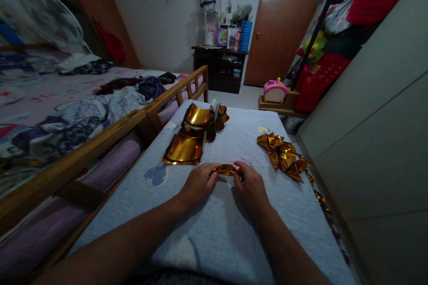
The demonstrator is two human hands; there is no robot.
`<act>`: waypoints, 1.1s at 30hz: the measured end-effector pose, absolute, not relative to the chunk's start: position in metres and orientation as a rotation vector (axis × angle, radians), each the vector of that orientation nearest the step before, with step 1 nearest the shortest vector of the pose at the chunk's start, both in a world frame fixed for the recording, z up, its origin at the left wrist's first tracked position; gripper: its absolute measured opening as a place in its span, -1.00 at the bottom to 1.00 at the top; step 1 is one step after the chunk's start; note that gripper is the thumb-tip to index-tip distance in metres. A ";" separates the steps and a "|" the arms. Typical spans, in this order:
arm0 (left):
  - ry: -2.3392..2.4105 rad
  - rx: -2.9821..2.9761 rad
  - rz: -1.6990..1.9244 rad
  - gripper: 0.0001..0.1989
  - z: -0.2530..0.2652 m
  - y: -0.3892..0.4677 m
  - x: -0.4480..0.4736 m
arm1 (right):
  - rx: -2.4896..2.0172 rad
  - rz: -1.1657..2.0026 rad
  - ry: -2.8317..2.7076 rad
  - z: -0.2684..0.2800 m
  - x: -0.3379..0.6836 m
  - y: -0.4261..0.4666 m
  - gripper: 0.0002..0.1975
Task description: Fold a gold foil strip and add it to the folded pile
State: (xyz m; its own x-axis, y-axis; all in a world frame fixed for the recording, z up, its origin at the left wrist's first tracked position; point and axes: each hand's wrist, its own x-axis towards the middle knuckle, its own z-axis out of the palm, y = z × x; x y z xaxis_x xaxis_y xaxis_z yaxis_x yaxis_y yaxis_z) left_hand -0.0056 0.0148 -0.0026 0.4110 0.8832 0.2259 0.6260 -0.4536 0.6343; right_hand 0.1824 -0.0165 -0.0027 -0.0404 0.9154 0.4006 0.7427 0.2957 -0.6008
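Between my two hands a small sheet of gold foil paper [226, 169] bows upward over the cloth. My left hand [201, 181] pinches its left end, thumb against fingers. The right end is pinched by my right hand [250, 184]. Beyond my left hand lie stacks of curled gold foil sheets [185, 146], with a bunched foil piece [222, 117] at their far right. Off to the right is a heap of folded gold foil shapes [284, 155].
A light blue quilted cover [234, 227] lies under everything. Along the left runs a wooden bed rail [133, 120]. More gold foil pieces [321, 200] lie past the right edge, beside the pale cabinet [364, 142]. A pink toy case [276, 90] stands beyond the far right corner.
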 end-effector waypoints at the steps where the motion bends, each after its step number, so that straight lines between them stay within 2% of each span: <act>1: 1.281 2.207 0.774 -0.69 -0.002 0.015 -0.005 | -1.543 0.292 -1.815 -0.002 0.182 -0.017 -0.69; 11: 1.363 2.264 0.727 -0.69 -0.004 0.012 -0.002 | -1.935 0.307 -1.972 0.006 0.174 -0.021 -0.69; 17: 1.391 2.372 0.625 -0.61 -0.009 0.012 -0.001 | -1.958 0.306 -2.014 0.005 0.172 -0.020 -0.68; 33: 1.454 2.396 0.496 -0.60 -0.005 0.012 0.000 | -1.963 0.301 -2.086 0.004 0.169 -0.022 -0.62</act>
